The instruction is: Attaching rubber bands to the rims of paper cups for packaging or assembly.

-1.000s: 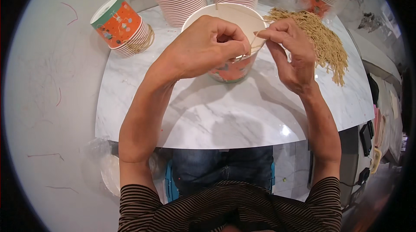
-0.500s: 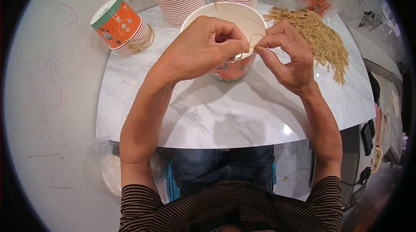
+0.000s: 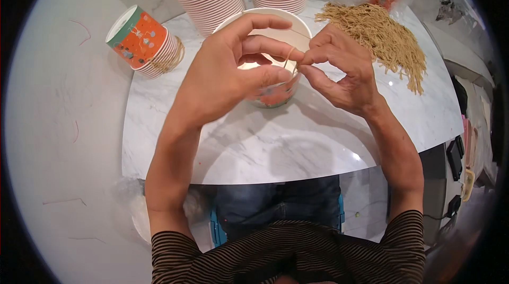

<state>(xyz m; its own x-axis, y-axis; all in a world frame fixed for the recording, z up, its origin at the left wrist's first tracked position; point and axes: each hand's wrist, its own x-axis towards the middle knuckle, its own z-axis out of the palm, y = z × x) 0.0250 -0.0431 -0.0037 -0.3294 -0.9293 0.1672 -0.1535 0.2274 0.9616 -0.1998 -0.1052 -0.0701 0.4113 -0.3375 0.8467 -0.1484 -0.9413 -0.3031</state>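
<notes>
Tan cord is spanning the orange tub's mouth, its near loop apparently lying unfastened. The right hand is pinching it; the left hand is holding thumb and forefinger apart.

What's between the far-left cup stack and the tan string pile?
In the head view, left to right: the left hand, the tub partly hidden behind it, a thin strand, and the right hand.

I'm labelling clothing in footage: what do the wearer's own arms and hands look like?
The left hand and right hand are bare and ungloved, and both forearms are uncovered. Short, dark sleeves with thin, lighter brownish stripes end around the elbows, matching the rest of the striped top.
</notes>
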